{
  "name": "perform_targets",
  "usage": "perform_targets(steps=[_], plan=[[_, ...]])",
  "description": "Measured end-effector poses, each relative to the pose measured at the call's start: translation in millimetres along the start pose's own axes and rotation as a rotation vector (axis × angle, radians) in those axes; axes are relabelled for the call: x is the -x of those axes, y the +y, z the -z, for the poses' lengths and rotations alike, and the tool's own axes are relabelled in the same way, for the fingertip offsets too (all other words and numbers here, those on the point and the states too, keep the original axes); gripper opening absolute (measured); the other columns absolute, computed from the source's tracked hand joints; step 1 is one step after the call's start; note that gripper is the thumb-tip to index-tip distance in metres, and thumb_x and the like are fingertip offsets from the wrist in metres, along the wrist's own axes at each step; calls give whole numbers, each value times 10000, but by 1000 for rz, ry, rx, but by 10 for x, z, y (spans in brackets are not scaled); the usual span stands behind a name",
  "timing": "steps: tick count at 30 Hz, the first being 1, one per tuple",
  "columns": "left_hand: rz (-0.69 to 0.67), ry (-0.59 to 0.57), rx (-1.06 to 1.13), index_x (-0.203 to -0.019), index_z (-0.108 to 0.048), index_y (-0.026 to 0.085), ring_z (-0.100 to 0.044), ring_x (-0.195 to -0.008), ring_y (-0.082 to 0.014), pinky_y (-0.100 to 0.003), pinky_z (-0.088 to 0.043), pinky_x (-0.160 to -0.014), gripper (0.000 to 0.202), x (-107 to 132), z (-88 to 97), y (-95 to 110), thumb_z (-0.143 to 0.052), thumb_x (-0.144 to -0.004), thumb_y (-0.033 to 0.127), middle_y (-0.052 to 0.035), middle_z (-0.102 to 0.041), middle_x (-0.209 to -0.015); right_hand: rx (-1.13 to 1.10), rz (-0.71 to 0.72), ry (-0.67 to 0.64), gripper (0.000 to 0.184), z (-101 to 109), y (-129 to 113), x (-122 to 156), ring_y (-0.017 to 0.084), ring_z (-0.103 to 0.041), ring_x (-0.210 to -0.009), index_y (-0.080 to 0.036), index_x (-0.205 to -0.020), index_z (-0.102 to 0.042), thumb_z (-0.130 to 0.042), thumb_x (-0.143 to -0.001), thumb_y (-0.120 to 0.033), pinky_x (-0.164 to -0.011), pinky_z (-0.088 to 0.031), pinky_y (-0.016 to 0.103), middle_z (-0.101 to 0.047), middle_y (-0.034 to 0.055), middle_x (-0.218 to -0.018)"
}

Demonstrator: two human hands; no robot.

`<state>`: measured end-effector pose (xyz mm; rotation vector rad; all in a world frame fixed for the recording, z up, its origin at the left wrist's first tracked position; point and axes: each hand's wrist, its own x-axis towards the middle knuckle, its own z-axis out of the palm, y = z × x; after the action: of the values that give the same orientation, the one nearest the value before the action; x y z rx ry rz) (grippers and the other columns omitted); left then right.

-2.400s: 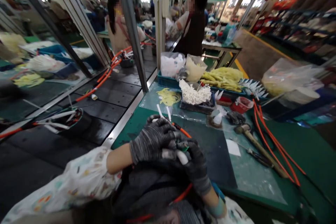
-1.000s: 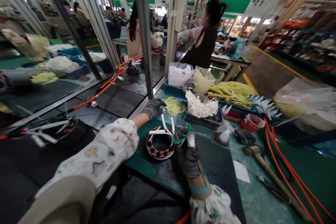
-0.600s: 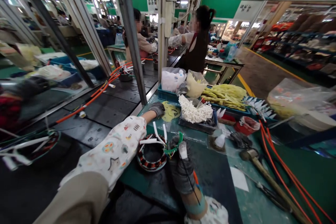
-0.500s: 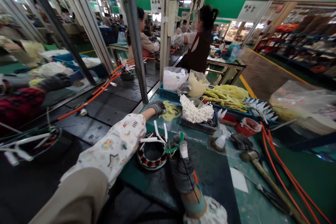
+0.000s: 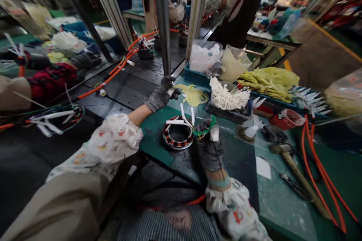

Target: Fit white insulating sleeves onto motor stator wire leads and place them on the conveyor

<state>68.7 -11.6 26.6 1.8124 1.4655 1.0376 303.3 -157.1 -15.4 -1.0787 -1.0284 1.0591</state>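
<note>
My right hand, in a grey glove with a white-wrapped thumb, grips a curved green circuit board. Thin wires join the board to a stator ring with copper windings, lying on the green mat. White sleeves stick up from the ring. My left hand, also gloved, hovers at the bench's far left edge, fingers parted and partly bent. Something white shows at its fingers, perhaps a wrap. Just right of it lie flat yellow pieces.
A tray of white tubes and yellow strips stand at the back. To the right lie a mallet, pliers and orange cables. A metal post rises beyond my left hand. Another person's gloved hand is at left.
My left hand has drawn back from the yellow pieces, its fingers now apart. The view has tipped downward. My right hand still holds the circuit board beside the stator.
</note>
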Motion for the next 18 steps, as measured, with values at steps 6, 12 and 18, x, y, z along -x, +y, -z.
perform_targets(steps=[6, 12, 18], plan=[[-461, 33, -283, -1487, -707, 273, -734, -1228, -276, -491, -526, -1190, 403, 1333, -2, 167, -560, -1129, 389, -104, -802, -1265, -320, -207, 87, 492, -39, -51, -188, 284, -747, -1289, -291, -1175, -748, -592, -1033, -736, -1206, -605, 561, -812, 86, -1268], [-779, -149, -570, -1578, -637, 322, -593, -1519, -248, -451, -197, -1436, 480, 1730, -163, -186, -654, -1115, 445, -62, -765, -1471, -293, -192, 96, 395, -7, -24, -241, 321, -741, -1312, -321, -1093, -738, -613, -997, -683, -1182, -618, 574, -813, 95, -1281], [-578, -141, -488, -1416, -734, 277, -652, -1387, -247, -466, -283, -1384, 336, 1657, -195, 31, -563, -1140, 361, -73, -783, -1371, -194, -196, 46, 446, 49, 20, -240, 325, -735, -1329, -320, -1133, -735, -543, -1014, -704, -1138, -646, 617, -797, 104, -1329]])
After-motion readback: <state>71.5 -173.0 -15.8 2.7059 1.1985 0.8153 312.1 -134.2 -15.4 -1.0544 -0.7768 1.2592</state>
